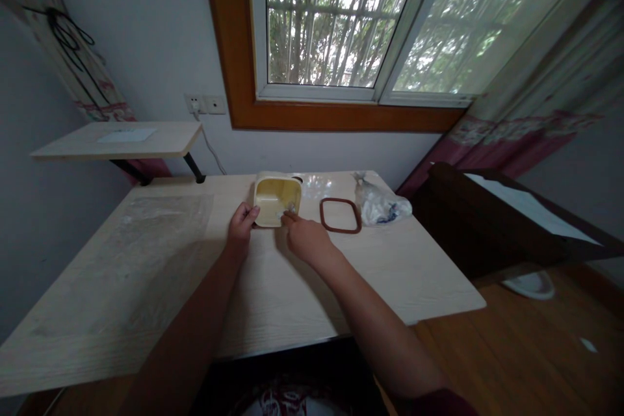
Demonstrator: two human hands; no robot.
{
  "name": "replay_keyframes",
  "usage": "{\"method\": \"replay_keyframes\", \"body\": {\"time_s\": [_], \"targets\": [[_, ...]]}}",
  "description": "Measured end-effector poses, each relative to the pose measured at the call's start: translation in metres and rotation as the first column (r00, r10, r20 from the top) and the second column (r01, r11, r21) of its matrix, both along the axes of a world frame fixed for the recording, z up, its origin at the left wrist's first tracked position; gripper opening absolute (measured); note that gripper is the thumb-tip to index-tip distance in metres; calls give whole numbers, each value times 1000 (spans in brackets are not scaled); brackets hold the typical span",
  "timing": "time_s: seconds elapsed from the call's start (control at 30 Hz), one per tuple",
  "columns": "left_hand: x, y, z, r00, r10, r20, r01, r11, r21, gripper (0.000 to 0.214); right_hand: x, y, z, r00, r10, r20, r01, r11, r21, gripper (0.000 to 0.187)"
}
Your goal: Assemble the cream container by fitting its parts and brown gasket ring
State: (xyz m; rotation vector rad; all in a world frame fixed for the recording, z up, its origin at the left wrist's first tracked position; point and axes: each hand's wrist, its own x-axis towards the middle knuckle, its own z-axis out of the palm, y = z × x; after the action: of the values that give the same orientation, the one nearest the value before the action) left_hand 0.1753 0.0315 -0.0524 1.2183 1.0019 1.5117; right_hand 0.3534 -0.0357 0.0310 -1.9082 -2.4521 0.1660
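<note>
A square cream-yellow plastic container [275, 198] sits at the far side of the wooden table [146, 286], with its open top tilted toward me. My left hand [240, 226] holds its near left corner. My right hand [305, 237] reaches over the near right rim, fingertips at a small whitish bit [287, 212] inside; what that bit is, I cannot tell. To the right lie a brown rubber gasket ring [321, 216] and a knotted clear plastic bag [380, 206] of white and blue contents. A clear plastic piece [316, 186] lies behind the ring.
The table's near and right edges drop to a wooden floor [497, 338]. A dark table [463, 221] stands at the right. A small wall shelf [160, 140] is at the left, below a wall socket [195, 104]. A window [331, 26] and curtains rise behind.
</note>
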Motion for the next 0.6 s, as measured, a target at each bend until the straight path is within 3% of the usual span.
{"method": "replay_keyframes", "body": {"time_s": [0.17,0.43,0.6], "targets": [[1,-5,5,1000,-9,10,9,1000,-11,40,-16,-5,-5,1000,6,-12,-7,1000,-9,51],[0,-4,-1,999,-42,-20,42,999,-7,40,-33,-4,-23,945,134,-298,-125,991,48,67],[0,-2,-4,998,-56,-9,56,998,-2,42,-32,-6,-33,925,123,-361,-104,992,73,69]]}}
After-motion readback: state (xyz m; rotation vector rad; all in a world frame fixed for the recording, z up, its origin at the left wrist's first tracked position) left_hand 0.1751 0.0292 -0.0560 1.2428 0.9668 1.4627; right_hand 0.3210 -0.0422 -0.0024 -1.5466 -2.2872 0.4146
